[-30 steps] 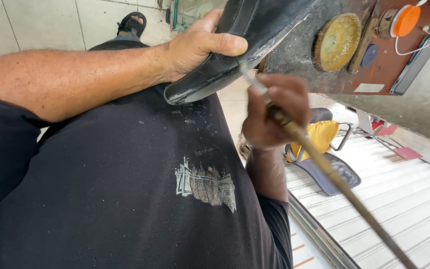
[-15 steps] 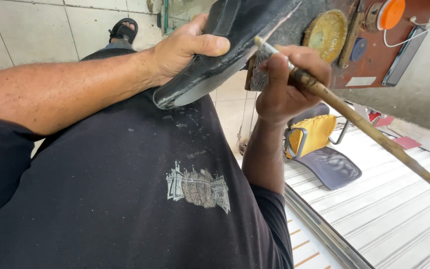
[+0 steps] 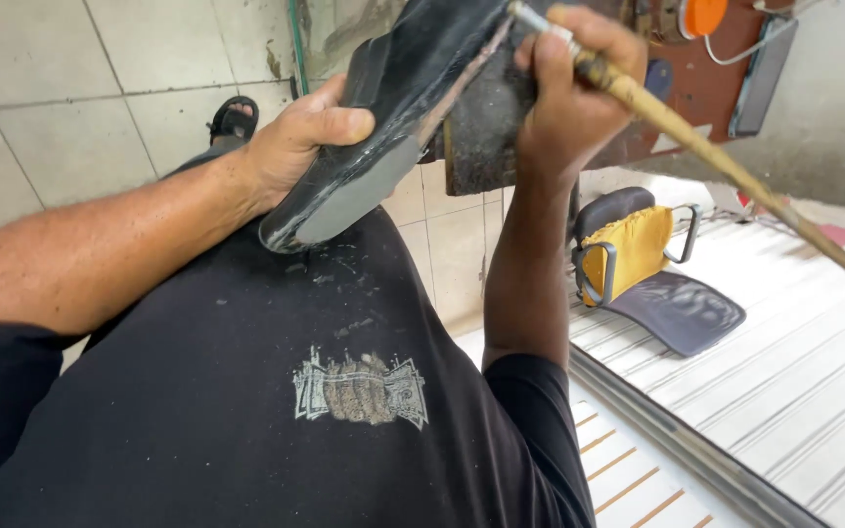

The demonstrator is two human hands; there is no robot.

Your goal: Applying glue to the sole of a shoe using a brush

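Now | left hand (image 3: 295, 147) grip closed on black shoe (image 3: 393, 117) | right hand (image 3: 569, 98) grip closed on long-handled tool (image 3: 716, 156), tip at sole edge

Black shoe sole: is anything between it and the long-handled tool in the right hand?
Nothing visible. The left hand steadies the black shoe, sole up, against the lap, and the right hand sets the tip of the long wooden-handled tool right at the sole's edge.

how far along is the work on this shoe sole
Done: sole already sits on the black shoe, with scraps on the dark apron. In hand: left hand steadies the heel while right hand works a long-handled tool along the edge. What remains cannot be told.
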